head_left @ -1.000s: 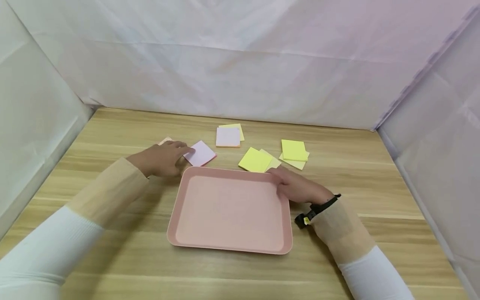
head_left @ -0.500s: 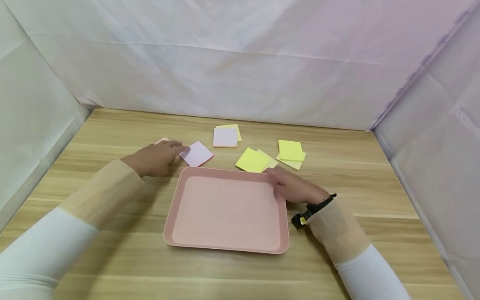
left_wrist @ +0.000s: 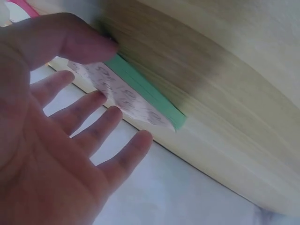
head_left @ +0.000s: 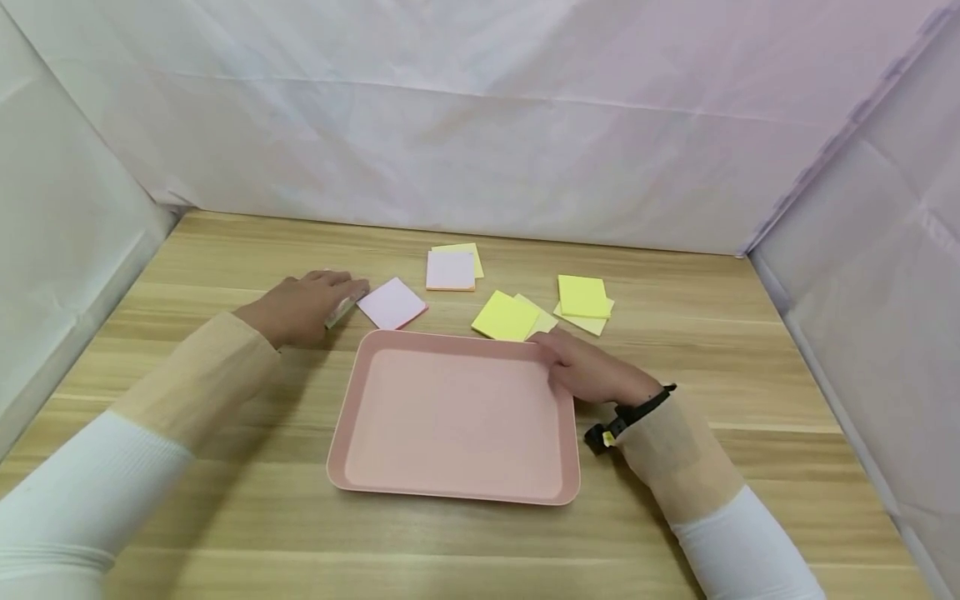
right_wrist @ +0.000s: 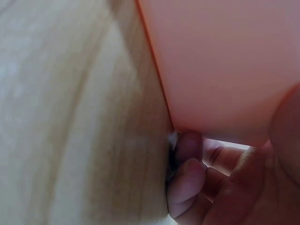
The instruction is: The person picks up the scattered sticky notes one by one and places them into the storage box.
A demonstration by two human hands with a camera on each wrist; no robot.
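Observation:
My left hand (head_left: 300,304) is left of the tray's far corner and pinches a sticky-note pad (head_left: 342,310), tilted on its edge. In the left wrist view this pad (left_wrist: 136,96) shows a green edge and a printed backing, with the thumb (left_wrist: 70,40) on top and the fingers (left_wrist: 89,110) spread beneath. My right hand (head_left: 592,371) grips the far right corner of the pink tray (head_left: 450,493). In the right wrist view its fingers (right_wrist: 187,164) curl under the tray (right_wrist: 225,61).
Beyond the tray lie a lilac pad (head_left: 392,302), a lilac pad on a yellow one (head_left: 450,269), and yellow pads (head_left: 506,317) (head_left: 582,296). White cloth walls enclose the wooden table (head_left: 225,517) on three sides.
My left hand has drawn back to the left from the lilac pad and now holds a pad tipped up on edge. The right hand stays on the tray's corner.

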